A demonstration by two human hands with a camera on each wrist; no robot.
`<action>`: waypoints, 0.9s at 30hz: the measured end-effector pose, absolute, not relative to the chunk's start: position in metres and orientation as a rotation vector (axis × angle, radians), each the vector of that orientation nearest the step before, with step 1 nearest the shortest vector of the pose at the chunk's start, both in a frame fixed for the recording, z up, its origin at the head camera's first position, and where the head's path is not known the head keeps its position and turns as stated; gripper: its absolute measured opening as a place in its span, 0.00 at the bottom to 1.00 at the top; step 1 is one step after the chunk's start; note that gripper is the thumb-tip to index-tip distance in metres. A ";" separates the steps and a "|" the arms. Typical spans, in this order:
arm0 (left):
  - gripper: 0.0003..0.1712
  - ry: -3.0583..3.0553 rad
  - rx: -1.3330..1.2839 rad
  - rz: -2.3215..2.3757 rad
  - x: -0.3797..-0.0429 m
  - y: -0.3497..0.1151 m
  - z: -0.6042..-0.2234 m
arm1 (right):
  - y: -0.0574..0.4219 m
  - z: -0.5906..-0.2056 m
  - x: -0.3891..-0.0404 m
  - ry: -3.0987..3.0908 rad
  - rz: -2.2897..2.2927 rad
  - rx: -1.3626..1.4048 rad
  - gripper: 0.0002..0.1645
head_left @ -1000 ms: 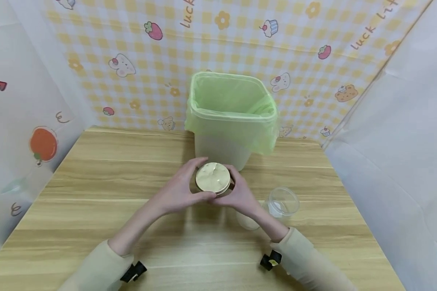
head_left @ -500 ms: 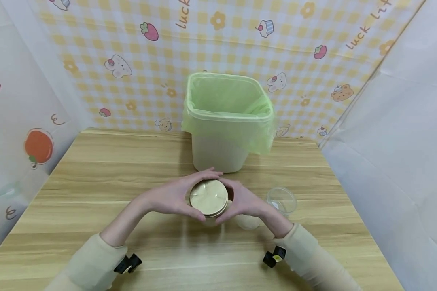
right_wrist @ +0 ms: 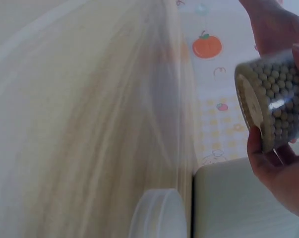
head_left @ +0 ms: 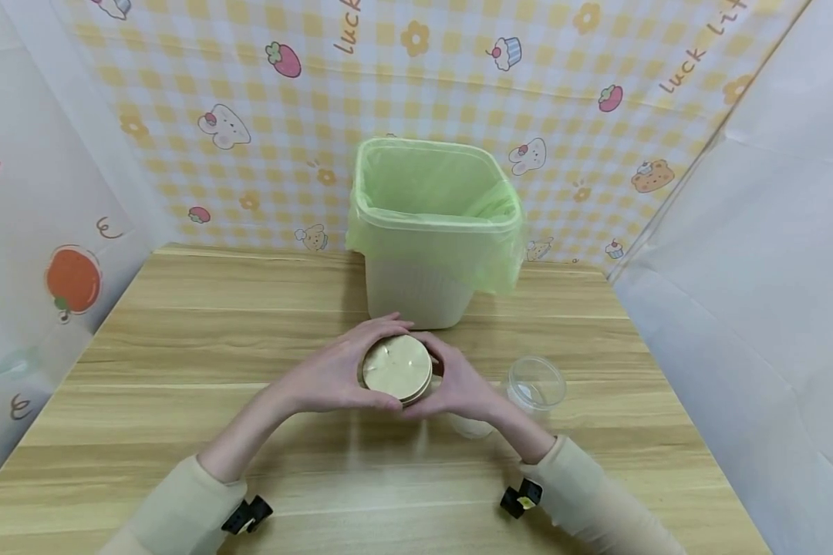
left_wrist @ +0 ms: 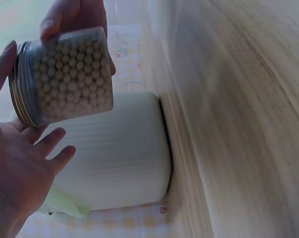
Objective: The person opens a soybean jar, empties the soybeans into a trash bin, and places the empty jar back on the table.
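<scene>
A clear plastic jar (left_wrist: 75, 77) full of small round beige balls hangs above the table, its gold lid (head_left: 397, 368) facing up in the head view. My left hand (head_left: 329, 374) curls round the lid; thumb and fingers lie at its rim in the left wrist view. Lower down, my right hand (head_left: 458, 385) grips the jar's body, with fingers near its base in the right wrist view. Between the jar and the tabletop is a gap. Part of the jar's body is hidden under the lid and hands in the head view.
Behind the hands stands a pale bin (head_left: 419, 289) lined with a green bag (head_left: 500, 254). A clear round container (head_left: 537, 383) sits to the right on the wooden table (head_left: 250, 308). A whitish round piece (head_left: 470, 426) is partly covered by my right wrist.
Both hands and the jar came down and nearer to me at first, away from the bin, then rose slightly. The head view shifted a little. Bin and clear container stayed put.
</scene>
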State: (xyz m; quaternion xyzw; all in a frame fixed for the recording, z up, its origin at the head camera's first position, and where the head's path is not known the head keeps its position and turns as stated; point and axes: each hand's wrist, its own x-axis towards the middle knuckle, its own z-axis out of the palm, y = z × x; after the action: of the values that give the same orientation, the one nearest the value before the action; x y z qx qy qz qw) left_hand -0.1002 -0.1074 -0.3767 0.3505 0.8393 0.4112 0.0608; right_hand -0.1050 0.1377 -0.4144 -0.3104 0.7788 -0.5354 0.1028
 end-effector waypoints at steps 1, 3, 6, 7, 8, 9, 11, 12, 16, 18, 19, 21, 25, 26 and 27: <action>0.55 2.554 1.051 1.248 -0.100 -0.107 -0.378 | 0.137 -0.415 -0.104 2.322 -1.589 -0.896 0.57; 0.54 2.583 1.028 1.264 -0.100 -0.106 -0.380 | 0.134 -0.416 -0.101 2.375 -1.606 -0.862 0.57; 0.54 2.636 0.991 1.296 -0.099 -0.103 -0.382 | 0.130 -0.418 -0.097 2.462 -1.629 -0.803 0.56; 0.55 2.657 0.976 1.307 -0.098 -0.102 -0.383 | 0.129 -0.419 -0.096 2.494 -1.635 -0.785 0.56; 0.55 2.676 0.958 1.318 -0.098 -0.101 -0.384 | 0.128 -0.419 -0.095 2.525 -1.641 -0.768 0.56; 0.54 2.697 0.938 1.325 -0.097 -0.099 -0.385 | 0.126 -0.420 -0.094 2.553 -1.648 -0.750 0.55; 0.54 2.736 0.893 1.337 -0.096 -0.097 -0.387 | 0.123 -0.421 -0.092 2.620 -1.651 -0.723 0.55; 0.54 2.752 0.868 1.347 -0.096 -0.096 -0.388 | 0.122 -0.422 -0.091 2.651 -1.654 -0.709 0.54; 0.54 2.811 0.781 1.403 -0.095 -0.089 -0.392 | 0.115 -0.425 -0.089 2.762 -1.670 -0.649 0.54; 0.54 2.828 0.727 1.453 -0.095 -0.085 -0.394 | 0.112 -0.426 -0.088 2.795 -1.686 -0.612 0.55; 0.54 2.835 0.697 1.474 -0.094 -0.083 -0.395 | 0.110 -0.426 -0.088 2.811 -1.692 -0.593 0.55; 0.54 2.839 0.643 1.514 -0.093 -0.079 -0.396 | 0.109 -0.427 -0.087 2.828 -1.700 -0.556 0.54; 0.56 2.844 0.566 1.513 -0.091 -0.074 -0.398 | 0.109 -0.427 -0.086 2.842 -1.693 -0.529 0.54; 0.57 2.842 0.565 1.502 -0.090 -0.073 -0.398 | 0.110 -0.427 -0.087 2.832 -1.693 -0.533 0.54; 0.57 2.841 0.568 1.486 -0.090 -0.073 -0.398 | 0.112 -0.427 -0.088 2.807 -1.701 -0.535 0.54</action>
State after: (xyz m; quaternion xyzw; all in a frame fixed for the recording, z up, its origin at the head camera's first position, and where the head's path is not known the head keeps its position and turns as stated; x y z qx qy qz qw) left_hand -0.0900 -0.0735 -0.3985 0.1742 0.8711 0.4556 -0.0572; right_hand -0.0876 0.1119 -0.4272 -0.1600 0.8406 -0.5092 -0.0919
